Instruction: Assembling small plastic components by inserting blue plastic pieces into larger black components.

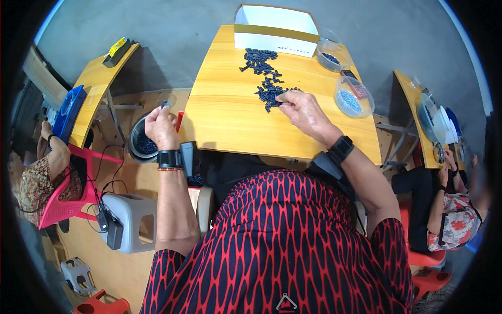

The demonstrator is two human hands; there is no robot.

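Note:
My left hand [162, 128] is raised off the left edge of the wooden table [225, 123], its thumb and fingers pinched on a small dark piece [165, 104]. Below and beside it, a round bucket [131, 140] on the floor contains many dark bits. Over the table, my right hand [308, 116] reaches into the near heap of small dark tube-like pieces [267, 98]. Its thumb and forefinger are closed together at the heap's right side; what lies between them is hidden. A second heap of the same pieces [258, 60] spreads farther back.
An open white box [274, 41] stands at the table's back. On the right are a clear tub [329, 63] with dark pieces and a clear bowl [368, 99] with light blue bits. A grey stool [133, 214] stands left. Other people sit at tables on both sides.

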